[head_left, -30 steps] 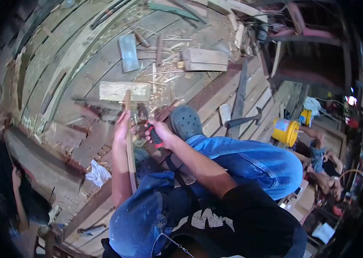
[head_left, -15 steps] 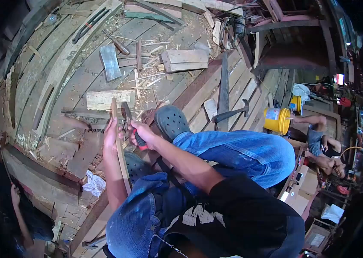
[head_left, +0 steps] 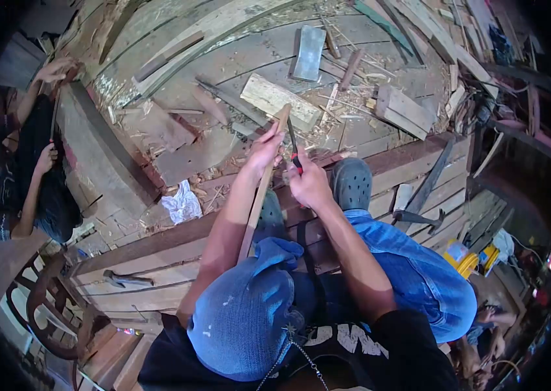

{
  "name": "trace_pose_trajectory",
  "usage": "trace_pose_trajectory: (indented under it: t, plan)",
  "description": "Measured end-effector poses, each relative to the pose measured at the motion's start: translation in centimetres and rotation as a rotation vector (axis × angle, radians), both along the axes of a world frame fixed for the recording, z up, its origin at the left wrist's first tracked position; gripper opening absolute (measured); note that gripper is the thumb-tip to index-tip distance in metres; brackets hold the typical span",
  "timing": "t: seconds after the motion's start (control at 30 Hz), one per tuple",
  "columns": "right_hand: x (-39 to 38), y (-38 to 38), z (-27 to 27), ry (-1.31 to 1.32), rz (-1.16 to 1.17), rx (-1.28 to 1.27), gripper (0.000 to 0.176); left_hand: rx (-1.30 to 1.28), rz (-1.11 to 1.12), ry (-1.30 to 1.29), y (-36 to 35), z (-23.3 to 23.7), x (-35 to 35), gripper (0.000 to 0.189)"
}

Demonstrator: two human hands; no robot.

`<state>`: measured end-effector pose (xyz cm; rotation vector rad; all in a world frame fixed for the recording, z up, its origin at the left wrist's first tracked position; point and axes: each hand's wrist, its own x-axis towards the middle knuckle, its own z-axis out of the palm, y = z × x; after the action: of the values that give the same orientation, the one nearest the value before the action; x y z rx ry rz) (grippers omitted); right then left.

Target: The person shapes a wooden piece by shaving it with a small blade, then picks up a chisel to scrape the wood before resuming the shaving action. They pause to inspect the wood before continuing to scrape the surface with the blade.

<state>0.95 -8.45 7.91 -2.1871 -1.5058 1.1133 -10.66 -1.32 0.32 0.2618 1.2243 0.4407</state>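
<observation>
My left hand (head_left: 266, 151) is wrapped round a long thin wooden strip (head_left: 259, 199), which slants from my lap up past my fingers. In my right hand (head_left: 310, 182) is a red-and-black-handled tool (head_left: 292, 139) with a long, narrow dark blade, like a file. Its blade runs up close beside the strip's upper end. Behind that end lies a pale wood block (head_left: 275, 98) on the floorboards. My feet, in dark clogs (head_left: 352, 184), stand below both hands, and the strip's lower end rests against my jeans.
A grey metal plate (head_left: 309, 53), another wood block (head_left: 406, 109) and shavings lie on the floor ahead. At right are a hammer (head_left: 422, 219) and yellow buckets (head_left: 459, 257). A second hammer (head_left: 129, 279) and a white cloth (head_left: 182, 203) lie at left. Another person (head_left: 34, 156) sits far left.
My view has turned left, so the floor items now appear further right and the person at left shows more fully. Both hands keep their hold on the strip and the tool.
</observation>
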Motion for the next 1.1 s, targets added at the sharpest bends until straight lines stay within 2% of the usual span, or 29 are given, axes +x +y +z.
trace_pose_trajectory:
  t: [0.07,0.1,0.13,0.2,0.4,0.6,0.83,0.9,1.1]
  plan:
    - [-0.1,1.1,2.2,0.134,-0.054,-0.258,0.053,-0.007,0.010,-0.010,-0.1,0.1,0.0,0.049]
    - [-0.4,1.4,3.0,0.052,-0.031,-0.187,0.051,0.000,0.005,-0.010,-0.1,0.3,0.0,0.049]
    - [-0.5,1.5,3.0,0.054,-0.028,-0.189,0.051,0.007,0.000,-0.013,0.0,0.4,0.1,0.049]
    - [-0.6,1.5,3.0,-0.106,-0.088,-0.190,0.044,-0.007,-0.026,-0.003,0.0,0.7,-0.1,0.049]
    - [-0.4,2.5,4.2,-0.088,-0.077,-0.178,0.028,0.009,-0.021,-0.013,0.2,1.1,0.1,0.051]
    - [0.2,2.8,4.5,-0.157,0.056,-0.224,0.031,-0.011,-0.102,0.013,0.3,1.1,-0.3,0.052]
    - [0.6,2.3,4.3,-0.121,0.102,-0.194,0.039,-0.018,-0.079,0.023,0.4,1.0,-0.2,0.051]
    - [0.5,2.3,4.2,-0.095,0.116,-0.292,0.044,0.001,-0.087,0.017,0.3,0.9,-0.2,0.049]
    - [-0.1,2.8,4.4,-0.058,0.022,-0.314,0.040,0.000,-0.075,0.013,0.3,0.8,-0.1,0.048]
